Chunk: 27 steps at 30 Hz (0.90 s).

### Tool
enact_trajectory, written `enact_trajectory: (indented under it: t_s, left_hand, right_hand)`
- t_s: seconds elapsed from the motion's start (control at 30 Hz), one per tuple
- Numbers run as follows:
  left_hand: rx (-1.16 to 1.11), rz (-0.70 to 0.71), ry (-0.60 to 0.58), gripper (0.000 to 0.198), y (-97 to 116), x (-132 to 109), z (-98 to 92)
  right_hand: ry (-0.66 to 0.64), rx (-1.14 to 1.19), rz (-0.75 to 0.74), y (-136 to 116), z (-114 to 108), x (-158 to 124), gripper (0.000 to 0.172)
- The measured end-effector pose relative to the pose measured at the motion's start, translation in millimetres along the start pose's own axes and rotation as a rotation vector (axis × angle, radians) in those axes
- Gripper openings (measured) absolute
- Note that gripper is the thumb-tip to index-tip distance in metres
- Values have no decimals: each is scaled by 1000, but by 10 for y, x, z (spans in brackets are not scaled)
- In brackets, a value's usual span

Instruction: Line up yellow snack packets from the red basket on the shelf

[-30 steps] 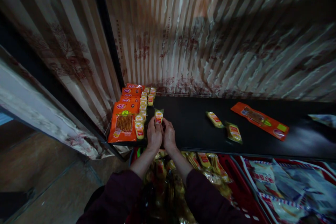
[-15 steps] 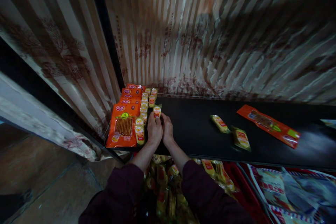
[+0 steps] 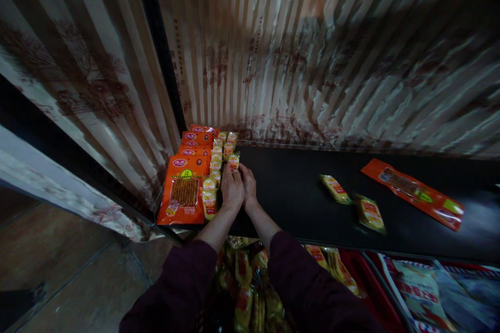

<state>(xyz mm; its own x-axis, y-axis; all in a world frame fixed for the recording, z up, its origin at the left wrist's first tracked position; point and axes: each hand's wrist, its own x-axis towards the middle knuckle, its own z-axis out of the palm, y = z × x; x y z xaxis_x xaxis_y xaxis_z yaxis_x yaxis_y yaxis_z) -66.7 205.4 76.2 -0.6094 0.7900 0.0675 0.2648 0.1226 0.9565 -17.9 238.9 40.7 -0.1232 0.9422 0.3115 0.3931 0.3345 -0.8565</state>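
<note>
My left hand [image 3: 233,188] and my right hand [image 3: 249,184] are side by side at the left part of a black shelf [image 3: 289,192]. Between their fingertips they hold a small yellow snack packet [image 3: 233,160] with a red and white label, upright. It stands in front of other such packets in a short second row. Just left is a longer row of yellow packets [image 3: 210,203], one behind another. Beyond that stand several orange snack bags [image 3: 183,187] with a clear window. My fingers are bent around the packet, and their tips are partly hidden.
Two yellow packets [image 3: 336,189] and an orange bag [image 3: 412,193] lie flat on the shelf to the right. Below the front edge are many loose yellow packets [image 3: 244,270] and a red container [image 3: 363,276]. A striped curtain [image 3: 312,73] hangs behind; a dark post [image 3: 158,36] rises at the left.
The held packet has gone slightly back, closer to the packets behind it. Both hands remain around it. The view has shifted a little, so the loose packets appear farther right.
</note>
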Motion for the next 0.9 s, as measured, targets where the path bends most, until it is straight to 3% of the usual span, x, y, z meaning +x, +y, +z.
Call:
enact_trajectory:
  t_s: [0.43,0.7,0.9]
  left_hand:
    - [-15,-31,14,37,112,145,30]
    - [-6,-71,22,35,358,91,-4]
    - [-24,-104,-58,34,427,98,-14]
  right_hand:
    - [-12,-35,-20,87,139,201,39]
    - [-30,-79,-45,176,183,243,39]
    - [-23,-130,-43,195,187,271,34]
